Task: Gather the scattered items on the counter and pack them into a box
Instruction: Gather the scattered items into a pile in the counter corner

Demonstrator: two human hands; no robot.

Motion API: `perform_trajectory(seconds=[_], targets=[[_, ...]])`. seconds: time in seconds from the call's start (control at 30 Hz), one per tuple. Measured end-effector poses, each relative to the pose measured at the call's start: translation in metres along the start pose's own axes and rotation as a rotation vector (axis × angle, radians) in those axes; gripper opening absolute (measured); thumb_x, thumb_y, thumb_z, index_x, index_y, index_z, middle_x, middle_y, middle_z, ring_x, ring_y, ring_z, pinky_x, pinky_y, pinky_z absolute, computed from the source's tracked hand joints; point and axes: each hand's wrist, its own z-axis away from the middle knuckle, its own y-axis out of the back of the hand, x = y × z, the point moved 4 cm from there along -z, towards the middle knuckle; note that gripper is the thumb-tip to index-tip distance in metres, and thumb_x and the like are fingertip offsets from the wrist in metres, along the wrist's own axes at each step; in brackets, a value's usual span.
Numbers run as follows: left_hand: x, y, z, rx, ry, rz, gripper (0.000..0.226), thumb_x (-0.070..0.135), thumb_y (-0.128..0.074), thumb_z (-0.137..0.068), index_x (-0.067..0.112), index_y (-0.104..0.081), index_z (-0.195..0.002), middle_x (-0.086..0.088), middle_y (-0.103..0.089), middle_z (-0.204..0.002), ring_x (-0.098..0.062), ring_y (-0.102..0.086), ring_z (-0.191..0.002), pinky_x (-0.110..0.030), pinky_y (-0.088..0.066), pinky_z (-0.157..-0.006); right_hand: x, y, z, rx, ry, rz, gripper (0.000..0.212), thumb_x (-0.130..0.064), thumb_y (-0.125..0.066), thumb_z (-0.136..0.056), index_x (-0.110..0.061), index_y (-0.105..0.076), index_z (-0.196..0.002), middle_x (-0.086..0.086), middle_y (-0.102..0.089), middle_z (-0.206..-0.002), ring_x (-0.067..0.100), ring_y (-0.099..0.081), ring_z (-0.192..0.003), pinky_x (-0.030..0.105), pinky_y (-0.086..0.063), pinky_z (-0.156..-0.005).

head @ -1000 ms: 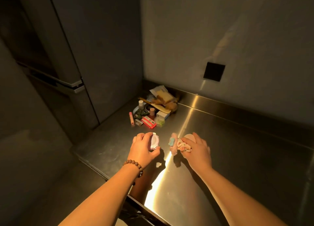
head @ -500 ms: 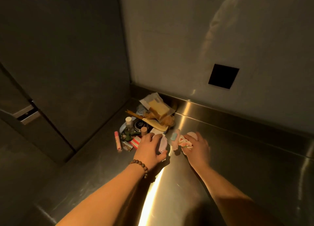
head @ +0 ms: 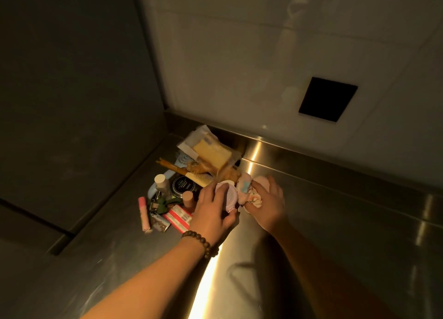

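My left hand (head: pixel 211 213), with a bead bracelet on the wrist, grips a pale round brush-like pad (head: pixel 226 195) at the edge of a pile of small items. My right hand (head: pixel 267 204) holds a bundle of soft pink pieces, one with a blue bow (head: pixel 244 189). The pile lies in the counter's far left corner: a yellow packet (head: pixel 212 152), a wooden comb (head: pixel 199 176), a black round tin (head: pixel 183 185), a small capped bottle (head: pixel 161 183), a pink tube (head: pixel 143 213) and a red-and-white packet (head: pixel 178 216). No box is in view.
The steel counter (head: pixel 335 234) runs to the right and toward me, with a raised back lip. A dark cabinet side (head: pixel 72 90) stands at the left. A white tiled wall with a black square panel (head: pixel 328 99) rises behind.
Both hands have moved forward and left with their items, from the counter's middle up to the pile in the corner. The view has shifted toward the corner.
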Motion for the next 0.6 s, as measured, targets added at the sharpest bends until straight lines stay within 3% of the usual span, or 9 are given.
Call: perform_trajectory(seconds=[0.1,0.2,0.37,0.5,0.6], targets=[[0.000,-0.008,0.000,-0.012,-0.004,-0.018,0.064,0.046,-0.055,-0.082,0.028,-0.029,-0.137,0.002,-0.016,-0.150,-0.018,-0.019,-0.131,-0.034,-0.027,-0.105,0.004,0.006,-0.014,-0.005,-0.001,-0.096,0.074,-0.043,-0.070,-0.081,-0.039,-0.031,-0.144,-0.005,0.002,-0.159,0.025,-0.007,-0.146,0.039,-0.030,-0.112],[0.001,-0.014,0.004,-0.040,-0.008,-0.065,0.064,0.046,-0.054,-0.083,0.030,-0.026,-0.138,0.002,-0.012,-0.151,-0.021,-0.017,-0.134,-0.036,-0.027,-0.105,0.002,0.011,-0.026,-0.012,0.013,-0.142,0.080,-0.032,-0.075,-0.080,-0.035,-0.029,-0.145,-0.007,-0.002,-0.158,0.024,-0.008,-0.146,0.038,-0.033,-0.110],[0.002,-0.018,0.008,-0.059,-0.043,-0.140,0.061,0.046,-0.051,-0.087,0.027,-0.026,-0.139,-0.002,-0.016,-0.149,-0.024,-0.021,-0.134,-0.037,-0.028,-0.105,-0.003,0.011,-0.024,-0.025,0.091,-0.068,0.078,-0.041,-0.067,-0.084,-0.027,-0.025,-0.148,0.002,-0.011,-0.159,0.024,-0.004,-0.147,0.040,-0.016,-0.116],[0.004,-0.021,0.013,-0.119,-0.112,-0.162,0.060,0.048,-0.050,-0.087,0.026,-0.029,-0.139,-0.006,-0.021,-0.149,-0.025,-0.024,-0.134,-0.035,-0.026,-0.107,-0.010,0.021,0.018,0.206,0.244,-0.138,0.059,-0.035,-0.052,-0.090,-0.009,-0.042,-0.142,0.021,-0.031,-0.151,0.039,-0.027,-0.140,0.053,-0.027,-0.113],[0.004,-0.022,0.012,-0.132,-0.151,-0.201,0.060,0.045,-0.052,-0.087,0.026,-0.030,-0.140,-0.006,-0.023,-0.150,-0.028,-0.024,-0.136,-0.035,-0.017,-0.107,-0.015,0.027,0.036,0.342,0.359,-0.021,0.046,-0.032,-0.038,-0.100,-0.003,-0.051,-0.133,0.026,-0.037,-0.145,0.050,-0.036,-0.132,0.063,-0.033,-0.104]])
